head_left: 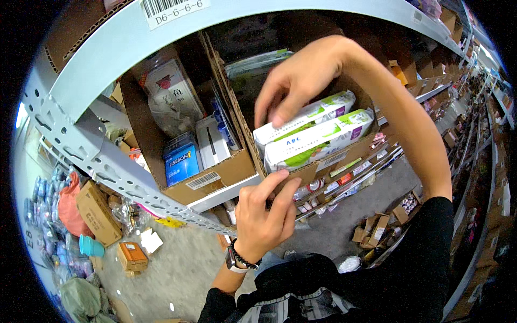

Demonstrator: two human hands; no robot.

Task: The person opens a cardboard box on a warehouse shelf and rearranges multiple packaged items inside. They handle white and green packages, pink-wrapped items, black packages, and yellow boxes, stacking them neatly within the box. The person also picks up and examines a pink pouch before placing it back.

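Two soft white-and-green packs stand side by side in an open cardboard box on a shelf. My right hand (301, 81) reaches over from the right, its fingers and thumb closed around the left end of the rear pack (323, 109); the fingertips behind it are partly hidden. The front pack (323, 142) leans along the box's near wall. Below the box's front left corner is my left hand (266, 218), palm turned away, its fingers apart and extended. Its index fingertip touches the box rim (309, 171) by the front pack's lower corner.
To the left sits another cardboard box (175, 194) with a blue carton (182, 163) and a white carton (211, 142). A perforated metal upright (102, 156) and beam (107, 51) frame the shelf. Cartons, turquoise buckets (90, 246) and bags lie on the floor. More shelves curve along the right.
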